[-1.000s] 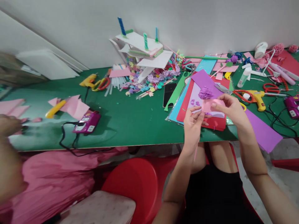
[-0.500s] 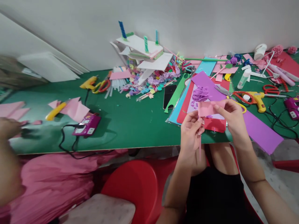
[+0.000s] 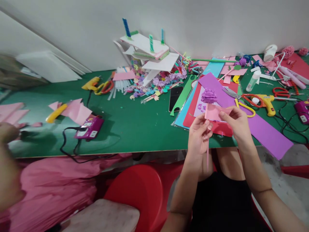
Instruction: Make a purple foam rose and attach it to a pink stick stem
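Lowered a touch since a moment ago, pink strip (image 3: 215, 112) and both hands. Far left, another person's arm (image 3: 8, 161) at the green table (image 3: 135, 129); purple box (image 3: 89, 128) with black cord nearby. Left hand (image 3: 198, 137) — fingers pinched on a thin pink stick (image 3: 207, 158) hanging below the table edge. Strip stretched between the hands, just in front of the purple flower (image 3: 209, 95). Right hand (image 3: 238, 125) — fingertips nipping the strip's right end. Beyond, red scissors (image 3: 248, 98) and yellow glue gun (image 3: 266, 102).

Pale pink paper (image 3: 213, 112) up front, purple flower (image 3: 209, 95) behind it, purple sheet (image 3: 263, 129) over a green table (image 3: 135, 125); yellow glue gun (image 3: 266, 102), red scissors (image 3: 249, 98), magenta box (image 3: 89, 127).
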Motion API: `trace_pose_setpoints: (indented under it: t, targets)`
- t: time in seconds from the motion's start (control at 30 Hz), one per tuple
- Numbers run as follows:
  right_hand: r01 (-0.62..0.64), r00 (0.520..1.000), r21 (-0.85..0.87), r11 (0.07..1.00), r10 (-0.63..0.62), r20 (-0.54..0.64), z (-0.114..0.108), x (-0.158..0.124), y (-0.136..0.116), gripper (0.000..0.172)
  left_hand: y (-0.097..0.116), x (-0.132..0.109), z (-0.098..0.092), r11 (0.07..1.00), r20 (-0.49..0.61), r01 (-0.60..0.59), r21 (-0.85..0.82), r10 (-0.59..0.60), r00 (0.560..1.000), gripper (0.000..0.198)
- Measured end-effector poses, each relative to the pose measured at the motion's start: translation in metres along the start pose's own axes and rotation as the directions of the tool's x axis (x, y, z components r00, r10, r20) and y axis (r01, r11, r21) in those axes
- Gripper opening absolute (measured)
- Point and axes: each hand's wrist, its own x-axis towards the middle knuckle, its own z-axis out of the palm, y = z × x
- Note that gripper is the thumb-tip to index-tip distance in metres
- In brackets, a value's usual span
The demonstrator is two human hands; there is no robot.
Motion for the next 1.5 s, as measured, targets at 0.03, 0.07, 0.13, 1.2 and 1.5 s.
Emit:
trace_pose_setpoints:
  t: [0.03, 0.07, 0.13, 1.2, 1.5]
  targets:
    - [-0.007, 1.0, 0.002, 1.0, 0.007, -0.004, 0.0, -0.001, 0.001, 0.021, 0.0, 0.0, -0.001, 1.0, 0.006, 0.008, -0.003, -0.008, 1.0, 0.027]
    - [-0.014, 1.0, 0.005, 1.0, 0.014, -0.006, -0.001, -0.001, 0.001, 0.021, 0.0, 0.0, -0.002, 1.0, 0.013, 0.017, -0.006, -0.017, 1.0, 0.026]
    - [-0.017, 1.0, 0.008, 1.0, 0.018, -0.011, -0.002, 0.0, 0.001, 0.022, -0.001, 0.0, -0.003, 0.999, 0.031, 0.035, -0.009, -0.035, 0.999, 0.025]
    - [-0.033, 0.999, -0.004, 0.999, 0.033, -0.004, -0.006, 0.009, 0.003, 0.035, -0.025, -0.007, -0.001, 0.953, -0.008, -0.136, 0.272, 0.144, 0.99, 0.04]
    - [-0.023, 0.999, 0.028, 0.999, 0.022, 0.04, -0.004, 0.011, 0.004, 0.035, -0.026, -0.001, -0.003, 0.956, -0.1, -0.139, 0.26, 0.17, 0.98, 0.038]
